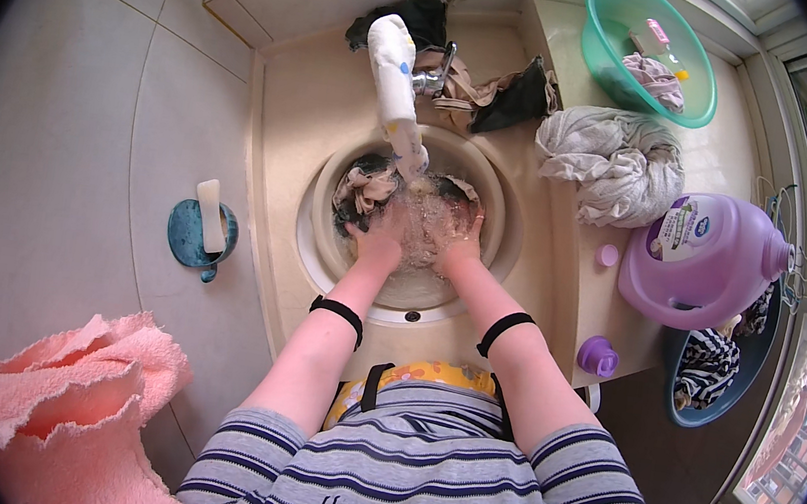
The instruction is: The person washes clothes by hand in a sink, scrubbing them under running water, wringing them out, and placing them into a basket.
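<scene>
My left hand [379, 241] and my right hand [459, 247] are side by side in a round beige basin [321, 242]. Water splashes over both, and their fingers are partly hidden in the churned water. Dark fabric with beige parts [366, 191] lies bunched beside my left hand. More dark and beige cloth [460, 189] shows near the right one. Whether either hand grips the cloth is hidden. Above them a faucet covered in a white sleeve with coloured spots [394, 84] pours into the basin, which sits inside a white sink [307, 270].
Dark and beige garments [512, 103] lie behind the faucet. On the right ledge are a twisted grey-white cloth [611, 160], a purple detergent jug [711, 267], a purple cap [598, 356] and a green basin [588, 40]. A wall-mounted blue holder [183, 232] and pink towel [82, 409] are left.
</scene>
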Tool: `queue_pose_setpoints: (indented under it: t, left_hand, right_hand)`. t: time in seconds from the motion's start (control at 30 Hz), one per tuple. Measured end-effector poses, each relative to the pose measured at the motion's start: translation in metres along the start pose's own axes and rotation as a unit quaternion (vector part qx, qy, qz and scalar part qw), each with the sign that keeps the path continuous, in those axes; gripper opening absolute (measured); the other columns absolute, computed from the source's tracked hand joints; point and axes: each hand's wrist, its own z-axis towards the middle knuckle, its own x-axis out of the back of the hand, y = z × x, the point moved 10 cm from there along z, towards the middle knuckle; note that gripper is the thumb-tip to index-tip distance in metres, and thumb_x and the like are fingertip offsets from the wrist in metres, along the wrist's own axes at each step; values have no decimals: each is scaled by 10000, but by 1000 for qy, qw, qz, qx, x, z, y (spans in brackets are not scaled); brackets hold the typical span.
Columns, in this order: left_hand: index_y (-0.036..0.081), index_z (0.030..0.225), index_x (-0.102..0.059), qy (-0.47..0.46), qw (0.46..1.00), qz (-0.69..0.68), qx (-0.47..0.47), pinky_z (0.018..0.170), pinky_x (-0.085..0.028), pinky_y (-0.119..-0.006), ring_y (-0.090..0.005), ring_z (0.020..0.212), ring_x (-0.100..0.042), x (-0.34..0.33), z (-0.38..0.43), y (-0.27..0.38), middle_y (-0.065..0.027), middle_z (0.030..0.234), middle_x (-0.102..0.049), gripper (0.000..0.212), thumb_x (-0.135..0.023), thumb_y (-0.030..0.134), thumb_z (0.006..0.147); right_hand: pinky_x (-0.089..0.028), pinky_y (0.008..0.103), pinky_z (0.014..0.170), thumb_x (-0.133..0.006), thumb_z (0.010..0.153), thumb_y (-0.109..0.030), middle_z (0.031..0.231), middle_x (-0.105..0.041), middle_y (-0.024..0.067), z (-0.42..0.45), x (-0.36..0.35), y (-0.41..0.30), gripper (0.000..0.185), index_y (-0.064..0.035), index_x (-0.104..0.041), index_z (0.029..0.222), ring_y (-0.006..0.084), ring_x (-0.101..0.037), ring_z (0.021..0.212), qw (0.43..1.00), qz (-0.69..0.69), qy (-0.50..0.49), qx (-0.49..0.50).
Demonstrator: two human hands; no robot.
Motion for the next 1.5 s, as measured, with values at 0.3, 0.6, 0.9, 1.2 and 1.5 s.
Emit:
queue_pose_setpoints:
  t: [0.3,0.6,0.9,1.2,1.5]
  left_hand:
    - [333,1549,-206,-72,997,2,-16,1032,-41,-824,-262,1464,-253,6,-2,6,-6,1632,-148,631,-444,272,968]
    - [283,1460,-426,152,890,-426,59,1067,-237,-694,-269,1406,-359,-10,-16,-39,-46,1550,-349,566,-554,317,910]
    - [152,1430,-425,-62,415,-889,184,948,-483,-390,-205,1151,-556,-28,-34,-14,-11,1289,-568,484,-556,284,983]
    - [40,1281,-553,207,796,-563,80,951,-482,-358,-269,1135,-571,55,-54,-64,-174,1304,-534,464,-566,-25,822]
    - [288,1522,-275,153,986,26,-61,1045,-169,-767,-418,1477,-88,99,-32,11,-95,1622,-101,1076,-844,477,629]
  right_hand:
    - [-265,763,971,-461,937,-267,1485,-396,125,-21,-35,-50,425,-255,-576,1346,409,-386,1328,998,59,11,32]
    - [-492,300,883,-664,751,-76,1152,-652,91,-13,-6,-19,356,-37,-646,1104,192,-614,1021,778,627,39,-19]
    - [-501,357,750,-725,829,-282,820,-673,173,-45,70,-40,306,-8,-616,909,232,-660,816,692,707,145,-17]
    - [-419,479,991,-725,808,-402,1372,-494,159,-54,111,7,561,-115,-546,1256,337,-484,1250,902,334,272,-13]
    - [-89,747,1089,-838,626,-476,1599,-168,194,-36,21,-4,980,-229,-415,1474,484,-152,1448,999,22,22,-5]
